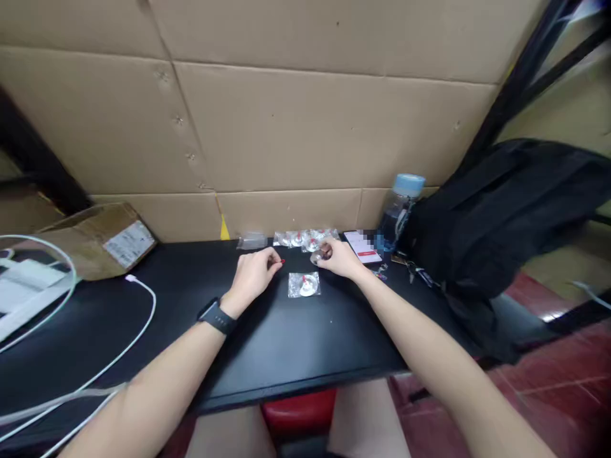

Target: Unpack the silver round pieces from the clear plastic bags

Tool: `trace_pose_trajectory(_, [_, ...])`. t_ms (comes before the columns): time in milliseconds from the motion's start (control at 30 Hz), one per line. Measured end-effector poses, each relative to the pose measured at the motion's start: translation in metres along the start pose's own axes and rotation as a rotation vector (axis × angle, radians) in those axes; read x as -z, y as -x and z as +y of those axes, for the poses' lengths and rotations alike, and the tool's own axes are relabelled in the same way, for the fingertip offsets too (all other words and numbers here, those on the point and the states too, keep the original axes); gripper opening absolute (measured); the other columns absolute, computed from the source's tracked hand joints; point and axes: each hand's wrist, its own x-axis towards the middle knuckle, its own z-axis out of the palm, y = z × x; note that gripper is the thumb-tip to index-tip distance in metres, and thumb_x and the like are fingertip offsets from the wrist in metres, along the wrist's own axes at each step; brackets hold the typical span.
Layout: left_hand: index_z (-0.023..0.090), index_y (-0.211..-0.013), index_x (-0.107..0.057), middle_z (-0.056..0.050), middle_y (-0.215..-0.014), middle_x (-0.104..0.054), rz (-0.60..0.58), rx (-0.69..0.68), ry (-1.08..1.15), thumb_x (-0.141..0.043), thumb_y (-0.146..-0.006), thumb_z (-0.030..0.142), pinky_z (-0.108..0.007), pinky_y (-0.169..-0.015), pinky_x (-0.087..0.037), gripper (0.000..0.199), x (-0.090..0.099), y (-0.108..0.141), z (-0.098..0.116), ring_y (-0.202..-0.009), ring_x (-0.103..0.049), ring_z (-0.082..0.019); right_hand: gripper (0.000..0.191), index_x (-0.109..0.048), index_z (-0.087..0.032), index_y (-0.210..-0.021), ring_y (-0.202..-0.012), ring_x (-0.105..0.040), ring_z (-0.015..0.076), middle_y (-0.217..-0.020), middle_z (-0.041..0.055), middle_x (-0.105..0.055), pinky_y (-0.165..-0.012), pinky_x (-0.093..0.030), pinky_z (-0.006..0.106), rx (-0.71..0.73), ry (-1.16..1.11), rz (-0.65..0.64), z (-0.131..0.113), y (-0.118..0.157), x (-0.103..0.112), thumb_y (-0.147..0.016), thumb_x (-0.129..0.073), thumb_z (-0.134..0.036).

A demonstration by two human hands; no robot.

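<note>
My left hand (254, 272), with a dark watch on its wrist, is closed in a pinch on a small red piece (282, 261) above the black table. To the right, my right hand (340, 258) pinches a round, pale, shiny disc (316, 257) at its edge. Just in front of both hands lies a clear plastic bag (304, 285) holding a silvery round disc with a red part. Behind them, several similar filled bags (296, 238) line the wall side. Flat clear bags (252, 240) rest behind my left hand.
A phone (363, 247), keys (411, 273) and a blue-capped bottle (400, 213) stand or lie to the right, beside a black backpack (501, 216). On the left are an open cardboard box (90, 245) and white cables (151, 312). A cardboard wall (305, 127) closes the back.
</note>
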Motion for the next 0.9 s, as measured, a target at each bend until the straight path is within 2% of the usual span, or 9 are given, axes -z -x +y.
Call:
trace_pose_trajectory(133, [0.027,-0.093,-0.078,0.001,-0.092,-0.081,0.003,0.079,0.153,-0.07,-0.087,0.036,-0.034,-0.088,-0.051,0.013,0.001,-0.002,0.009,-0.092,-0.075,-0.023,0.028,-0.064,-0.019,-0.092,-0.075,-0.068,0.0166,-0.087,0.0029,-0.073,-0.07,-0.052,0.028,-0.009,-0.27,0.039,-0.012,0.007,-0.002,-0.069,-0.08,-0.024])
trace_pose_trajectory(267, [0.027,-0.092,-0.08,-0.001,-0.097,-0.08,0.033,0.068,0.338,-0.071,-0.086,0.043,-0.036,-0.091,-0.052,0.019,-0.001,-0.001,0.014,-0.094,-0.073,-0.024,0.033,-0.063,-0.021,-0.099,-0.092,-0.072,0.0196,-0.108,0.0062,-0.073,-0.07,-0.055,0.028,0.12,-0.556,0.01,-0.034,0.016,-0.009,-0.073,-0.08,-0.031])
trace_pose_trajectory(433, [0.024,-0.088,-0.078,-0.006,-0.112,-0.069,0.126,-0.01,0.396,-0.072,-0.084,0.041,-0.04,-0.1,-0.048,0.019,-0.005,0.002,0.021,-0.107,-0.067,-0.025,0.033,-0.065,-0.022,-0.103,-0.101,-0.071,0.0218,-0.113,0.0072,-0.074,-0.077,-0.057,0.031,0.216,-0.587,0.047,-0.05,0.025,-0.016,-0.075,-0.081,-0.031])
trace_pose_trajectory(567, [0.023,-0.088,-0.077,-0.006,-0.111,-0.063,0.151,-0.031,0.377,-0.071,-0.085,0.037,-0.04,-0.103,-0.046,0.015,-0.004,0.005,0.028,-0.109,-0.064,-0.024,0.032,-0.066,-0.022,-0.102,-0.105,-0.071,0.0231,-0.115,0.008,-0.074,-0.078,-0.058,0.032,0.234,-0.636,0.023,-0.055,0.03,-0.014,-0.075,-0.082,-0.029])
trace_pose_trajectory(733, [0.024,-0.088,-0.077,-0.005,-0.111,-0.062,0.196,-0.05,0.325,-0.071,-0.086,0.031,-0.041,-0.104,-0.046,0.009,-0.001,0.009,0.033,-0.11,-0.063,-0.024,0.028,-0.07,-0.02,-0.093,-0.097,-0.072,0.0229,-0.119,0.011,-0.073,-0.079,-0.06,0.035,0.183,-0.688,0.009,-0.061,0.032,-0.012,-0.073,-0.084,-0.034])
trace_pose_trajectory(900, [0.026,-0.084,-0.078,-0.005,-0.113,-0.062,0.247,-0.063,0.189,-0.073,-0.085,0.026,-0.048,-0.105,-0.043,0.005,0.004,0.012,0.042,-0.114,-0.06,-0.027,0.035,-0.07,-0.019,-0.089,-0.081,-0.072,0.0206,-0.1,0.0076,-0.076,-0.075,-0.061,0.036,0.061,-0.766,-0.047,-0.059,0.03,-0.018,-0.07,-0.089,-0.043])
